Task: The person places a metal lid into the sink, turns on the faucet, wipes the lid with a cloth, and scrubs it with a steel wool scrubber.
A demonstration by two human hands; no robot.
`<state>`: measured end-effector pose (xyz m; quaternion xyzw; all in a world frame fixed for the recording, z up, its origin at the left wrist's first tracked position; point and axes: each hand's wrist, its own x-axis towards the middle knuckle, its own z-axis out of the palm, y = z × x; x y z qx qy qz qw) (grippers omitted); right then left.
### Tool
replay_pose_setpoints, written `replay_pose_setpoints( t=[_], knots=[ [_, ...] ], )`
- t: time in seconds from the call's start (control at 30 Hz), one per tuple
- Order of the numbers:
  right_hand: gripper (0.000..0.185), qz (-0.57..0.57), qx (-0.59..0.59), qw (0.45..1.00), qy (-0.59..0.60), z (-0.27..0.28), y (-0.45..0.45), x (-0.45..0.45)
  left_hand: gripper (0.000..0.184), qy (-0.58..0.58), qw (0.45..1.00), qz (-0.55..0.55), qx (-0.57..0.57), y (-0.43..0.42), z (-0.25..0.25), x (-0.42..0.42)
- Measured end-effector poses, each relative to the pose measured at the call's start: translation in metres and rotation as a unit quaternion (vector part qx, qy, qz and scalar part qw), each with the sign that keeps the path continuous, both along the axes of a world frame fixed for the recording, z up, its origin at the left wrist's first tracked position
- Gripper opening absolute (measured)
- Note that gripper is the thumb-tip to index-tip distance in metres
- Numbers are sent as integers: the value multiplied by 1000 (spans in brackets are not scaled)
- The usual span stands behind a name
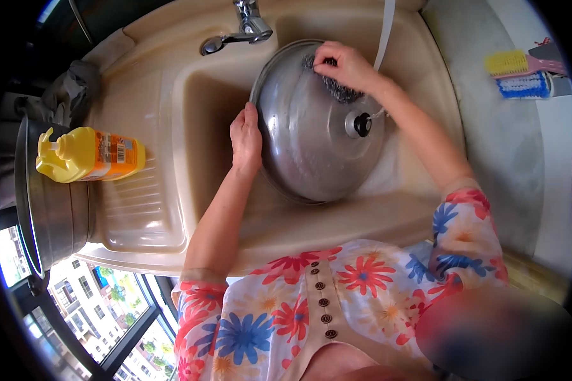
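A large round metal lid with a black knob is held tilted over the beige sink. At its left rim, my left hand grips the edge with the thumb up. My right hand is closed on a dark steel wool scourer, which rests against the lid's upper part, above the knob. Part of the scourer is hidden by my fingers.
A chrome faucet rises behind the sink. On the left drainboard lies a yellow bottle, beside a large metal pot. A yellow brush and a blue-and-white brush lie at the right. A pale hose hangs behind the lid.
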<state>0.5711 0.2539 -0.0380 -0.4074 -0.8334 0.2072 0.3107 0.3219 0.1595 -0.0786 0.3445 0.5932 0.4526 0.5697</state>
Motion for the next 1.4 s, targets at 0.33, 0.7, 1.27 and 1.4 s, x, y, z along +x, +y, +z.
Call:
replay_pose_setpoints(
  t=[0.33,0.7,1.27,1.4],
  knots=[
    [11,126,-8,979,-159,41,-20,-54,48,-22,1000,9,-2,1,13,6],
    [9,190,-50,972,-130,40,-11,-50,46,1,1000,4,-2,0,13,4],
    [10,182,2,977,-110,28,-48,-67,48,-4,1000,-3,-7,4,3,2],
    [10,29,-139,989,-48,26,19,-17,47,-8,999,31,-4,0,16,9]
  ],
)
